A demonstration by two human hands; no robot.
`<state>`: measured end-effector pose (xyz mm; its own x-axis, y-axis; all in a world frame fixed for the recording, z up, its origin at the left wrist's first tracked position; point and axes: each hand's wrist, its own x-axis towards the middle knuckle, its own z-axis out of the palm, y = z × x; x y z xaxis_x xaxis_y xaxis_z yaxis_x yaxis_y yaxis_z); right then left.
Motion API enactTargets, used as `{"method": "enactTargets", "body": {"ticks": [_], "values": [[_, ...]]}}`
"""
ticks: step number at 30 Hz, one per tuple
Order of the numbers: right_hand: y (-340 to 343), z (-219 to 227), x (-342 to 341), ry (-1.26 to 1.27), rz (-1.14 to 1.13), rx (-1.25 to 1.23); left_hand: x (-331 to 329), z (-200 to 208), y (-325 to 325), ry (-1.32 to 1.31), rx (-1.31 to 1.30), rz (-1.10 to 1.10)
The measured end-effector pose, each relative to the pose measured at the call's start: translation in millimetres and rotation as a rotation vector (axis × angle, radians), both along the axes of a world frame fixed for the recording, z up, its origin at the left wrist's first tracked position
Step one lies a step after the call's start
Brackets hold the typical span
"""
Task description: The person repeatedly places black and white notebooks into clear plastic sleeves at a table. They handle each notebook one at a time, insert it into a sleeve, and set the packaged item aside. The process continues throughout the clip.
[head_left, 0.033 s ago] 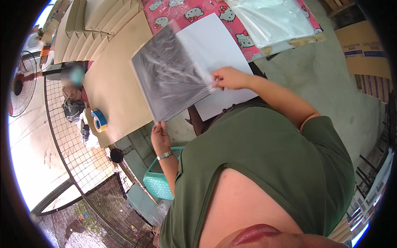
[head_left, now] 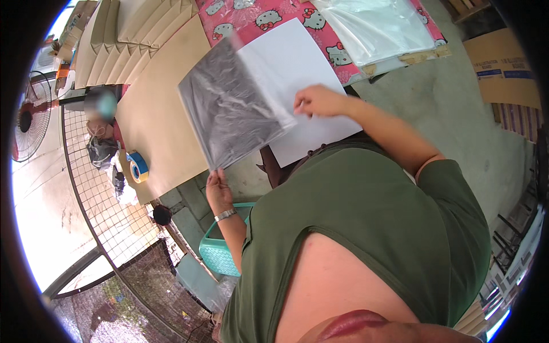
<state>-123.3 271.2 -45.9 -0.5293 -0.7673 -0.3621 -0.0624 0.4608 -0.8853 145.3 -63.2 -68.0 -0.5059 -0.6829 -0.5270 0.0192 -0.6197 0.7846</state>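
A dark grey sheet in glossy, wrinkled clear plastic (head_left: 229, 103) lies tilted over a brown board and a large white sheet (head_left: 297, 63). My left hand (head_left: 218, 186), with a metal watch on its wrist, pinches its lower left corner at the table's near edge. Just above the lower right corner of the plastic, my right hand (head_left: 320, 102) hovers over the white sheet. Its fingers are loosely bent, slightly blurred, with a small gap between the tips and nothing visible in them. The far edge of the plastic is smeared by motion.
The brown board (head_left: 160, 126) bears a roll of blue and yellow tape (head_left: 137, 167) at its left. Folded brown paper (head_left: 123, 48) is stacked at the far left. Clear plastic sheets (head_left: 374, 31) lie on the pink patterned tablecloth (head_left: 271, 20). A green stool (head_left: 220, 251) stands below; a fan (head_left: 26, 120) is left.
My right hand has come off the lower right corner of the plastic and lifted slightly. My left hand, still pinching its corner, has shifted a little left, and the dark sheet with it.
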Motion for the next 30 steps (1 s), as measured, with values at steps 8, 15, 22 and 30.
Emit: {"method": "enactTargets", "body": {"ticks": [8,15,22,30], "values": [[196.9,-71.4,-213.5,0.955,-1.131,0.478,20.5,-27.7,-92.6,-0.150,-0.077,0.131],[160.5,-62.3,-132.7,0.636,-0.275,0.312,7.0,-54.5,-118.0,-0.122,-0.048,0.247],[135.8,11.7,-156.8,0.329,-0.124,0.187,30.7,-83.1,-143.7,0.021,-0.107,0.350],[160.0,-97.3,-214.7,0.873,-0.488,0.794,-20.8,-25.3,-31.4,-0.107,-0.253,0.301]]}}
